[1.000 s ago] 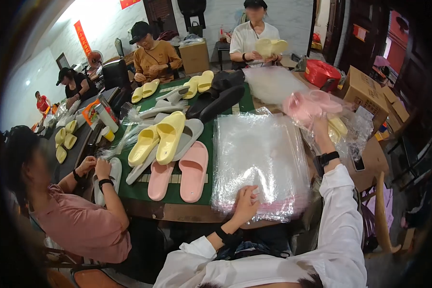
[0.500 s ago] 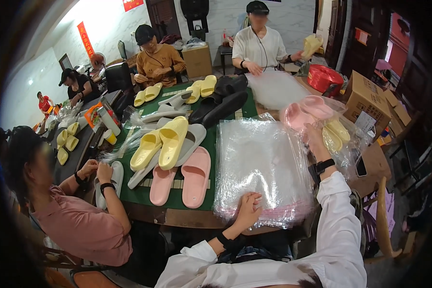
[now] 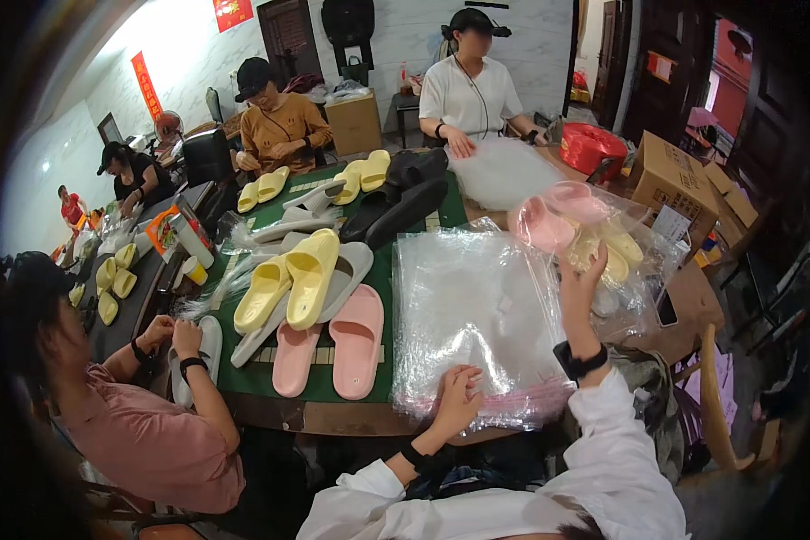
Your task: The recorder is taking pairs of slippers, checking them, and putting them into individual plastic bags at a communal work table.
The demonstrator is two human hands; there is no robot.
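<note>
A stack of clear plastic bags point(image 3: 477, 297) with pink near edges lies in front of me. My left hand point(image 3: 459, 398) rests at its near edge, fingers loosely bent, with nothing visible in it. At the stack's right side my right hand point(image 3: 579, 283) is raised with fingers apart. Just beyond those fingers are clear-bagged slippers: a pink pair point(image 3: 549, 220) and a yellow pair point(image 3: 616, 252). Left of the stack, yellow slippers point(image 3: 310, 274) lie on top of grey slippers point(image 3: 355, 265), with pink slippers point(image 3: 357, 342) nearer to me.
Black slippers point(image 3: 391, 202) sit farther back on the green tabletop point(image 3: 243, 378). Another clear-bag stack point(image 3: 504, 171) lies before a person across the table. Red twine point(image 3: 592, 148) and a cardboard box point(image 3: 675, 184) are at right. Co-workers sit at left and behind the table.
My right hand has drawn back slightly from the bagged slippers and its fingers have spread. My left hand stays at the stack. The person opposite has lowered the hand that held something yellow.
</note>
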